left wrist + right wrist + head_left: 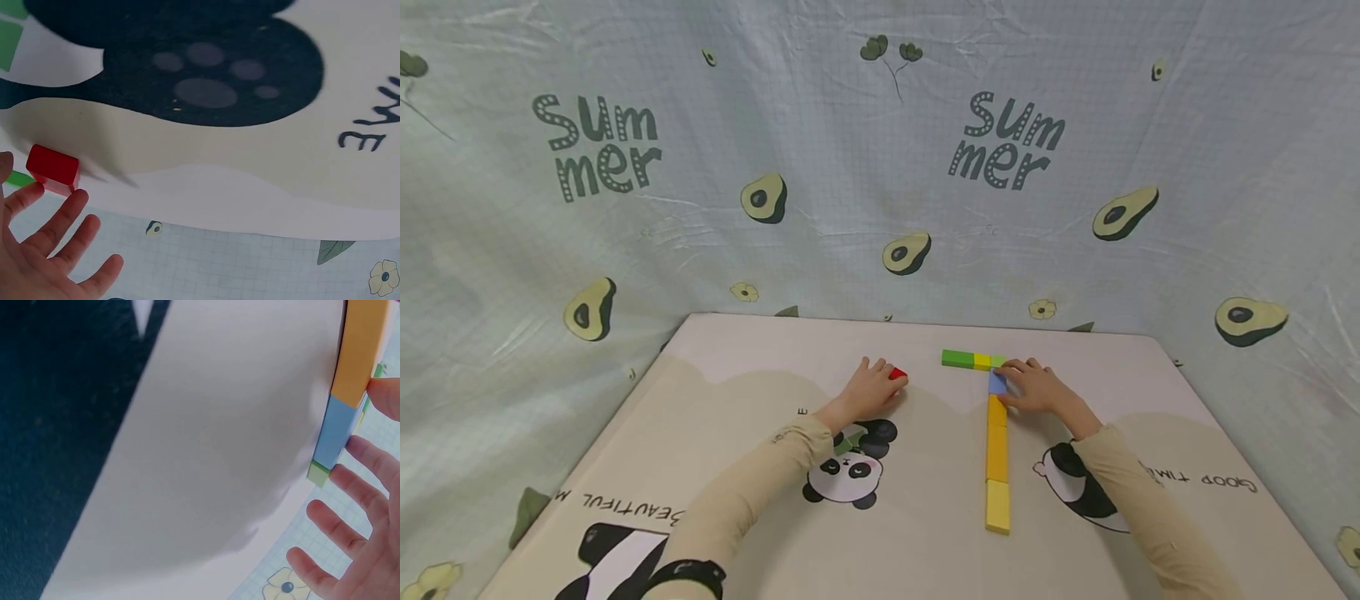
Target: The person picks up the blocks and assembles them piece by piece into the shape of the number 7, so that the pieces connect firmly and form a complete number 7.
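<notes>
My left hand (871, 390) holds a red block (53, 167) near the far side of the table. In the left wrist view two fingertips touch its lower edge, and the thumb is at its left, partly out of frame. Whether the block touches the table I cannot tell. My right hand (1036, 388), fingers spread and fairly straight, touches a row of blocks from the right. Its thumb lies at an orange block (359, 350); the index fingertip touches a blue block (335, 432), and the middle fingertip is at a light green block (319, 473).
The row runs toward me through orange blocks (997, 452) to a pale yellow block (997, 506). At its far end, a green block (958, 358) and a small yellow block (982, 362) extend left. A panda-printed cover lies on the table (925, 517); a patterned curtain (820, 125) hangs behind.
</notes>
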### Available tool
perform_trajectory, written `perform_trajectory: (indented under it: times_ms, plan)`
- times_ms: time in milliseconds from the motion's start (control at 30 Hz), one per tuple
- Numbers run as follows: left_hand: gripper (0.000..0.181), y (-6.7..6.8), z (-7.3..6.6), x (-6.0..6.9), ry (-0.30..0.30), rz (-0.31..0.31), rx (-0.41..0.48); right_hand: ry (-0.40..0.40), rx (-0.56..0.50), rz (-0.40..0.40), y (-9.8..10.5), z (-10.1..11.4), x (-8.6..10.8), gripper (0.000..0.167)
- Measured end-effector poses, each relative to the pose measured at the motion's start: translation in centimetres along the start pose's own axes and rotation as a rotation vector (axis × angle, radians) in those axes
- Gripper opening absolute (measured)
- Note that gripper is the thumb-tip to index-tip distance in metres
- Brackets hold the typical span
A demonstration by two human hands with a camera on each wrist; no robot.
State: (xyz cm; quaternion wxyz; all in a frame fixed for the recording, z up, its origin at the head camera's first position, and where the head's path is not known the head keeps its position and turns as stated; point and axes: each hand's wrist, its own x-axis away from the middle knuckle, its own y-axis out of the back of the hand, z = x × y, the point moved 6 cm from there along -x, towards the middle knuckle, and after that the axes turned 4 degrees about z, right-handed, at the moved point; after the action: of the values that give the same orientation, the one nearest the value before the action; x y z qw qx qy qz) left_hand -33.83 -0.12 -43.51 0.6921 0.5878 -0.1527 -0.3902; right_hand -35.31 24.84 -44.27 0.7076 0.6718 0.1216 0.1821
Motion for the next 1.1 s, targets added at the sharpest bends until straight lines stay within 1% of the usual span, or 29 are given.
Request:
perform_trajectory:
  times_ms: [100, 300, 633, 733, 900, 1100]
  plan:
    - [0.015, -0.1, -0.1, -0.3, 0.007, -0.002, 0.001, 0.004, -0.005, 0.004, 0.0, 0.0, 0.0, 0.050]
    - [0.016, -0.5, 0.1, -0.6, 0.025, 0.041, 0.018, 0.007, -0.008, 0.007, 0.0, -0.1, -0.2, 0.050]
    - [0.025, -0.5, -0.1, -1.0, 0.052, 0.070, -0.030, 0.000, -0.016, 0.008, -0.3, -0.3, -0.3, 0.051]
    - [0.026, -0.6, -0.2, -1.0, 0.052, 0.078, -0.047, 0.001, -0.020, 0.004, -0.2, -0.3, -0.2, 0.050]
    - [0.024, -0.8, -0.3, -1.1, 0.053, 0.113, -0.052, 0.003, -0.016, -0.002, -0.1, -0.2, -0.2, 0.050]
    - [0.025, -0.9, -0.3, -1.2, 0.059, 0.107, -0.051, -0.014, -0.020, 0.007, -0.2, -0.3, -0.2, 0.051]
